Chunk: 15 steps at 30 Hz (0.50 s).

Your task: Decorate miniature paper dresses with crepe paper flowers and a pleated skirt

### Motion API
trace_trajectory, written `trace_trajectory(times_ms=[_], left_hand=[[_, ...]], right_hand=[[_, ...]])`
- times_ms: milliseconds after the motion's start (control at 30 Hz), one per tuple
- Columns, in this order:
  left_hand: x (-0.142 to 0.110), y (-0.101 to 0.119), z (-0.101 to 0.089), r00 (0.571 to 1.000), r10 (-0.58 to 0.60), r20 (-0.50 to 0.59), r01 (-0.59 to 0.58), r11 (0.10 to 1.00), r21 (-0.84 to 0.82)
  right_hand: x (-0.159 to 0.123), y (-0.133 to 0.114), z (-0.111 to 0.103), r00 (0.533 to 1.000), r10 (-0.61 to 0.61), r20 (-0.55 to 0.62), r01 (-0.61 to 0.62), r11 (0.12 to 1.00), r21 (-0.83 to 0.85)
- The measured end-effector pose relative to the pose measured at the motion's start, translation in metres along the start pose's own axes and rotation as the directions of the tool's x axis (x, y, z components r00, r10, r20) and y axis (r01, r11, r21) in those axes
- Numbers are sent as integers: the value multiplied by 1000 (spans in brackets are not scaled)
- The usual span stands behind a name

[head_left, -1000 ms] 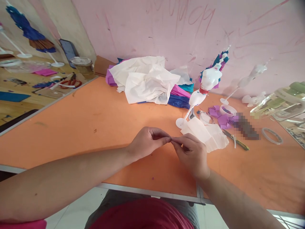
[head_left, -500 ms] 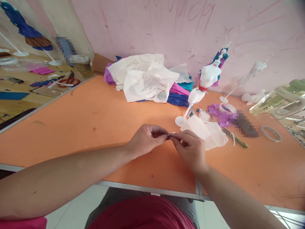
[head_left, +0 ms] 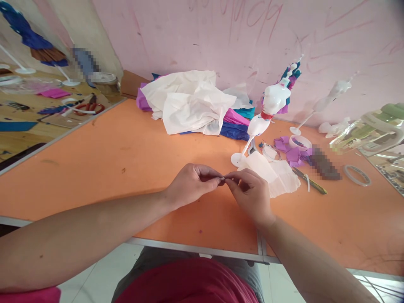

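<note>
Fingertip to fingertip, my left hand (head_left: 192,185) and my right hand (head_left: 252,193) meet above the orange table (head_left: 104,160). Both are closed in a pinch around a tiny whitish piece (head_left: 222,178), too small to name. Just beyond my right hand lie cream paper pieces (head_left: 284,179). Behind them a small white mannequin (head_left: 274,99) with a red band at its waist leans on a stand with a round base (head_left: 238,159). A yellow cutter knife (head_left: 315,186) rests right of the paper, with a thin white strip (head_left: 308,183) across it.
Crumpled white paper (head_left: 189,103) covers coloured sheets near the wall. Purple paper scraps (head_left: 294,157), a tape roll (head_left: 356,175) and a second mannequin (head_left: 333,94) stand or lie to the right. On the wooden table at left are orange-handled pliers (head_left: 91,108) and a mannequin in a blue dress (head_left: 34,38).
My hands stay pinched together, with small shifts of the fingertips. A bit of white showed above the fingers half a second ago; now only a tiny piece shows between them. The view has shifted slightly.
</note>
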State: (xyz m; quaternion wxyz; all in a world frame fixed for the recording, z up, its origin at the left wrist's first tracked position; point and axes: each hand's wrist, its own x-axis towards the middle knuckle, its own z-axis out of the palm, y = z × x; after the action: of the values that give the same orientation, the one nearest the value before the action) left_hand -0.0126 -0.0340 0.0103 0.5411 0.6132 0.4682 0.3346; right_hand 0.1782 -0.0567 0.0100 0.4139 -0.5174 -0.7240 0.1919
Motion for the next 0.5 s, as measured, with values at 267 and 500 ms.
trace_trajectory(times_ms=[267,500], left_hand=[[-7,10,-5,999,-3,50,-2,996,84],[-8,13,-4,999,1,36,-7,984,177]], right_hand=[[7,2,-16,943,-167,287,132,982,136],[0,-5,-7,963,-269,7,268,956,-120]])
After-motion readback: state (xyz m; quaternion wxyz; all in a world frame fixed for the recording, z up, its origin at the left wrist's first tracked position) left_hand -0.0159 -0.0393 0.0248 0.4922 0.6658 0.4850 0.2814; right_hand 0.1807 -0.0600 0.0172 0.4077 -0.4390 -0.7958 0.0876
